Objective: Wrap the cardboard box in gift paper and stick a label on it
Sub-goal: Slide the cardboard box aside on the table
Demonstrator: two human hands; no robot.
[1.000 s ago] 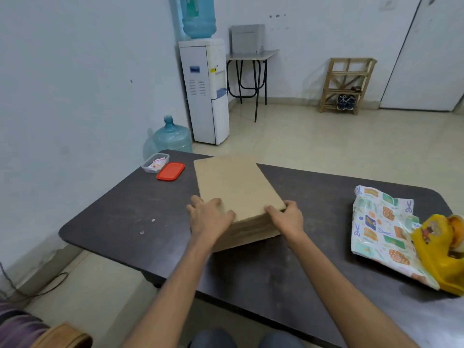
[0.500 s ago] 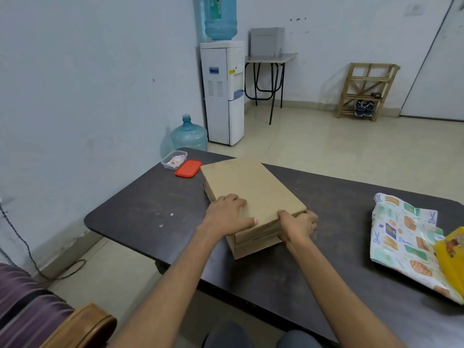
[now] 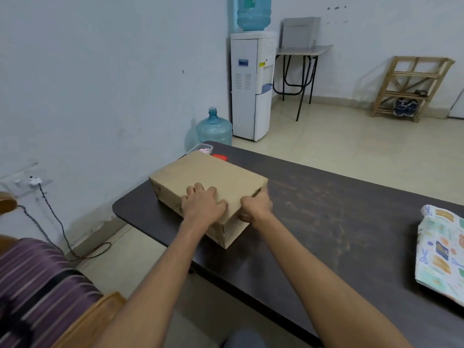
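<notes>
A flat brown cardboard box [image 3: 211,177] lies near the left end of a dark table [image 3: 326,209]. My left hand [image 3: 203,203] rests on the near part of its top, fingers spread and curled over the near left edge. My right hand [image 3: 256,205] grips the box's near right side, fingers curled round its lower edge. Folded gift paper [image 3: 442,252] with coloured prints lies at the right end of the table, cut off by the frame edge.
A small clear container [image 3: 200,148] and a red lid [image 3: 221,156] sit behind the box at the table's far left corner. A water bottle [image 3: 214,128] and dispenser [image 3: 252,84] stand beyond. A striped chair [image 3: 37,285] is at my left.
The box has turned and slid toward the table's left end under both hands. The view swung left, so the yellow item by the paper left the frame.
</notes>
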